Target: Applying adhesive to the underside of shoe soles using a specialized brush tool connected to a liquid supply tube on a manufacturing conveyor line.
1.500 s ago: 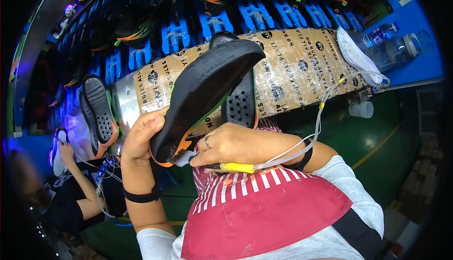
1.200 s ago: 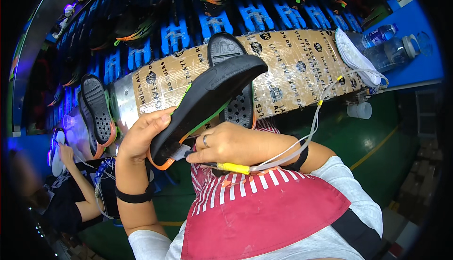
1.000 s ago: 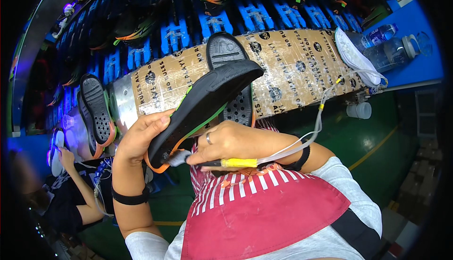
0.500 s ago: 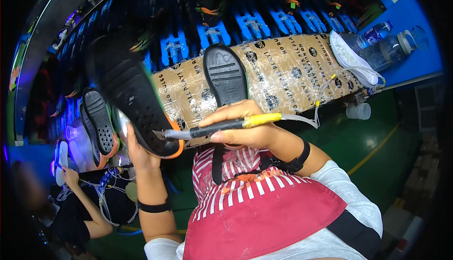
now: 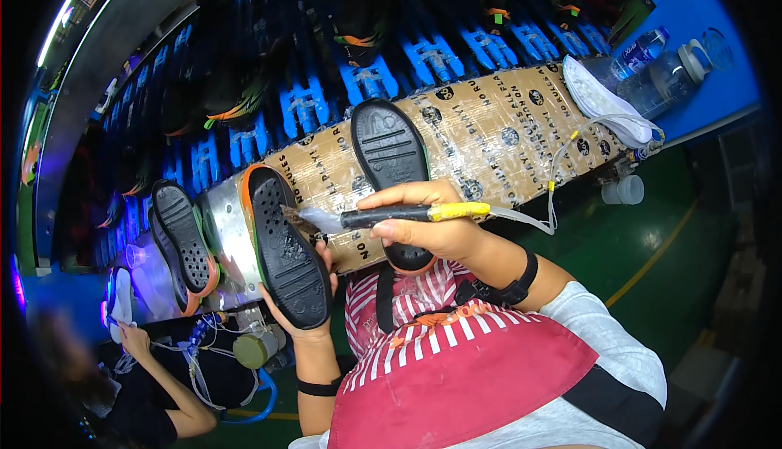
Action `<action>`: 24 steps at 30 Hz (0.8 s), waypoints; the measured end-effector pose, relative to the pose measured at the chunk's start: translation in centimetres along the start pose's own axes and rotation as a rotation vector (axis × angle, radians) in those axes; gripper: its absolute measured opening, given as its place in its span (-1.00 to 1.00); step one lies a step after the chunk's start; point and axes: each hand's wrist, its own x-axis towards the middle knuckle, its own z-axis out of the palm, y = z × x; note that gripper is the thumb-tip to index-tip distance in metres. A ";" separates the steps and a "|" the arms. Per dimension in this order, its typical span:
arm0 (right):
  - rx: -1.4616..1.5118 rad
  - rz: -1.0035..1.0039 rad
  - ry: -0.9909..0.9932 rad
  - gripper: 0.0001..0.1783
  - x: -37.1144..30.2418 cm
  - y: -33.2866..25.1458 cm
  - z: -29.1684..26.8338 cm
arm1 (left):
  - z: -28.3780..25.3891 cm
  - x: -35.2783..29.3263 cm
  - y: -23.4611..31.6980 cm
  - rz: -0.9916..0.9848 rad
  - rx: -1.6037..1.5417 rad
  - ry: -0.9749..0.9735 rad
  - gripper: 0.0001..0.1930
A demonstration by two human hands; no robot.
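Observation:
My left hand (image 5: 313, 335) grips a black shoe sole (image 5: 291, 266) by its near end, thumb on one side and fingers on the other. The sole's far end has small round holes and an orange edge. My right hand (image 5: 436, 222) holds a brush (image 5: 384, 217) with a black handle and yellow rear part, joined to a thin pale tube (image 5: 525, 222). Its dark bristles are over the holed end of the sole; contact is hard to tell. A second black sole (image 5: 391, 156) lies on the cardboard beside my right hand, partly hidden by it.
Printed cardboard (image 5: 481, 135) covers the bench. Two black soles (image 5: 183, 233) stand at left. A white sole (image 5: 599, 99) and bottles (image 5: 668, 86) are at right. Blue holders (image 5: 371, 81) line the far side. A co-worker's hand (image 5: 134, 339) holds another white sole (image 5: 120, 298).
The sole in my left hand has been turned end for end; its holed, orange-edged end now points away from me. The brush has stayed near that end.

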 end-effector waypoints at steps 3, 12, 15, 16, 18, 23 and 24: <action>-0.034 0.030 0.023 -0.71 0.0 0.1 1.0 | -1.5 -0.2 0.3 -0.033 -0.005 0.057 -0.26; -0.281 -0.257 0.110 -0.76 2.5 -0.4 5.1 | -1.4 -0.9 -2.8 0.139 0.377 0.250 -0.34; -0.435 -0.452 0.255 -0.74 3.4 0.4 5.9 | -2.5 -1.1 -3.2 0.151 0.366 0.278 -0.35; -0.429 -0.458 0.270 -0.74 3.6 0.7 6.0 | -2.3 -1.2 -3.3 0.143 0.369 0.273 -0.35; -0.500 -0.495 0.289 -0.75 3.9 1.6 6.2 | -1.9 -1.4 -3.3 0.130 0.382 0.266 -0.35; -0.669 -0.662 0.231 -0.75 4.0 3.2 7.3 | -2.0 -1.5 -3.2 0.107 0.399 0.267 -0.36; -0.658 -0.665 0.144 -0.74 4.0 3.1 7.2 | -2.2 -1.5 -3.0 0.103 0.403 0.267 -0.36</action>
